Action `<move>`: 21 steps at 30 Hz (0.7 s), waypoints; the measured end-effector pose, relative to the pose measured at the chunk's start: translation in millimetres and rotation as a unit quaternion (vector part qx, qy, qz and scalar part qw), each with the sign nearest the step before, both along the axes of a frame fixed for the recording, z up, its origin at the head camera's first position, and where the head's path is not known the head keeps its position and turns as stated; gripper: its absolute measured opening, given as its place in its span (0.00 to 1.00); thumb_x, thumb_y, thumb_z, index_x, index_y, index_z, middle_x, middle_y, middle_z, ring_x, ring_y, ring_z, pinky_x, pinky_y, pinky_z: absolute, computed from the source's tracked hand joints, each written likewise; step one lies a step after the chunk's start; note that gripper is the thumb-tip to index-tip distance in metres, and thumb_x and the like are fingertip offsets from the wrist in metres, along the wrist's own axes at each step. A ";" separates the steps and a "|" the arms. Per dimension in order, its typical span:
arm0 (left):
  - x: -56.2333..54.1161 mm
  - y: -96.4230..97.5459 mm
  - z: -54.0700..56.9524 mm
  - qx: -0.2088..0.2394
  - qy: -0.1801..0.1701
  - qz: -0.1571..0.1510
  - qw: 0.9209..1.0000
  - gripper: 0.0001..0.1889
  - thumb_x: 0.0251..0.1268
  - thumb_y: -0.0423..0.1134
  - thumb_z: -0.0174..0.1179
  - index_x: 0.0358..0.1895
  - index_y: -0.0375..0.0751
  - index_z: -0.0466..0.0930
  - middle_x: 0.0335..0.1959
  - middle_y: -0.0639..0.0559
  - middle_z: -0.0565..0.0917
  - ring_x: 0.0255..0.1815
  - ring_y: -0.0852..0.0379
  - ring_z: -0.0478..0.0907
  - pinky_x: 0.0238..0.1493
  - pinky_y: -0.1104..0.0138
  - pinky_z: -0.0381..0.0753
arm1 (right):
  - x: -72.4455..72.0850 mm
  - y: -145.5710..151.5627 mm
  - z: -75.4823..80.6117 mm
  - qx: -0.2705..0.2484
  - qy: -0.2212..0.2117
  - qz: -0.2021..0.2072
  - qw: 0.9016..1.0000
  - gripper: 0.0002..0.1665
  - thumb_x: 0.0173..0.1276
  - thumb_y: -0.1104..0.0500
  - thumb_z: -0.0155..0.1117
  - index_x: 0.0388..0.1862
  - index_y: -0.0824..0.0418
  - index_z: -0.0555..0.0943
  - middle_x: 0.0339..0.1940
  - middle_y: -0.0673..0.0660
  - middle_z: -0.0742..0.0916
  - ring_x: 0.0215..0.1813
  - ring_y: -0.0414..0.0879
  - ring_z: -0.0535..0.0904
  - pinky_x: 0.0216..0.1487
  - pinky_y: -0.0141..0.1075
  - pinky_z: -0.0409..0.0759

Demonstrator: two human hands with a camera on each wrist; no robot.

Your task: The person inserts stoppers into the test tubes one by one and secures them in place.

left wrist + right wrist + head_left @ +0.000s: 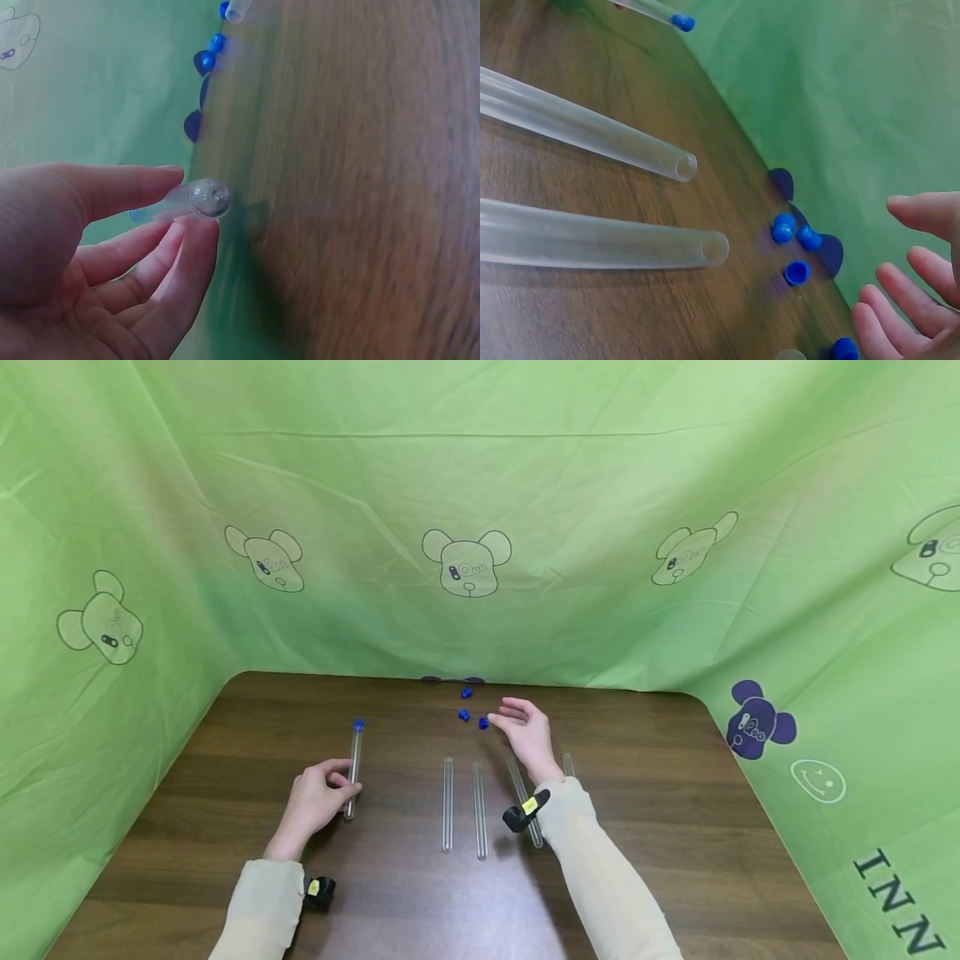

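My left hand (318,795) pinches a clear test tube (355,768) between thumb and fingers, holding it tilted above the left of the table. A blue cap (358,725) sits on the tube's far end; the left wrist view shows the rounded bottom (210,199). At the back centre, my right hand (527,735) reaches over the table with fingers spread and nothing held. Just left of its fingertips lies a blue cap (483,723), with more caps (463,715) behind it. A cap (845,349) also appears close to the fingers in the right wrist view.
Uncapped test tubes (447,806) lie on the brown table (397,893) in the middle. Another tube (517,777) lies partly under the right forearm, and one more (569,765) shows beyond the wrist. Green cloth (465,635) hangs around the table's back and sides.
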State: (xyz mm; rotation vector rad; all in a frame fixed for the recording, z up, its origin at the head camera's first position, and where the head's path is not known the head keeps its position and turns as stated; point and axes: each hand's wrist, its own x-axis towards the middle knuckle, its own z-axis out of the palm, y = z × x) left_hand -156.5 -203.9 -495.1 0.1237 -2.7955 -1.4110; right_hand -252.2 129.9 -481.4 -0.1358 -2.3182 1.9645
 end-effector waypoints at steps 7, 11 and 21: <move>2.7 -12.8 3.3 -0.037 -0.001 0.001 0.999 0.23 0.61 0.33 0.71 0.59 0.29 0.81 0.26 0.55 0.83 0.25 0.57 0.77 0.35 0.60 0.74 | -3.4 7.3 -2.4 0.005 0.002 -0.006 1.000 0.28 0.65 0.65 0.74 0.62 0.71 0.77 0.58 0.72 0.83 0.57 0.59 0.82 0.59 0.43 0.78; 5.0 -20.5 5.5 -0.044 -0.012 0.007 0.999 0.23 0.62 0.34 0.70 0.59 0.28 0.80 0.28 0.54 0.84 0.25 0.56 0.77 0.33 0.60 0.73 | -6.7 11.9 -5.0 0.016 0.002 -0.010 1.000 0.28 0.64 0.64 0.74 0.62 0.71 0.78 0.57 0.72 0.83 0.57 0.60 0.82 0.56 0.40 0.78; 5.7 -36.6 6.0 -0.078 -0.021 0.013 0.997 0.24 0.62 0.35 0.69 0.59 0.27 0.80 0.29 0.52 0.86 0.29 0.52 0.79 0.35 0.58 0.73 | -11.6 16.5 -7.8 0.064 0.003 -0.032 0.997 0.27 0.64 0.63 0.74 0.60 0.71 0.79 0.56 0.70 0.84 0.56 0.60 0.82 0.60 0.48 0.77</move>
